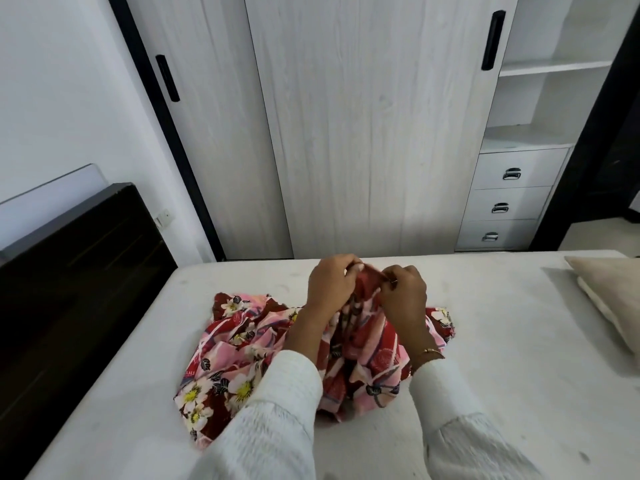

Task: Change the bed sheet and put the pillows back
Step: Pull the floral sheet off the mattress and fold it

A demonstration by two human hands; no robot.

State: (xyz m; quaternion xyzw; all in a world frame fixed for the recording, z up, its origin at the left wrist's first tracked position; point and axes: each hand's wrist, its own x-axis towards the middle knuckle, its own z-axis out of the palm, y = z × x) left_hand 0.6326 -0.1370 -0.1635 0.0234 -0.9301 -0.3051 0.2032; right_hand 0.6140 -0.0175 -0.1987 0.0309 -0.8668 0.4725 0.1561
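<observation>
A crumpled red and pink floral bed sheet [242, 362] lies bunched in the middle of the bare white mattress [512, 368]. My left hand [330, 284] and my right hand [403, 294] are raised close together above the heap. Each pinches a gathered edge of the sheet, so the fabric hangs down from my fingers to the pile. A beige pillow [613, 296] lies at the mattress's right edge, partly cut off by the frame.
A dark headboard [69, 278] runs along the left side of the bed. Behind the bed stands a light wood wardrobe [363, 133] with sliding doors. To its right are open shelves and three drawers [509, 202].
</observation>
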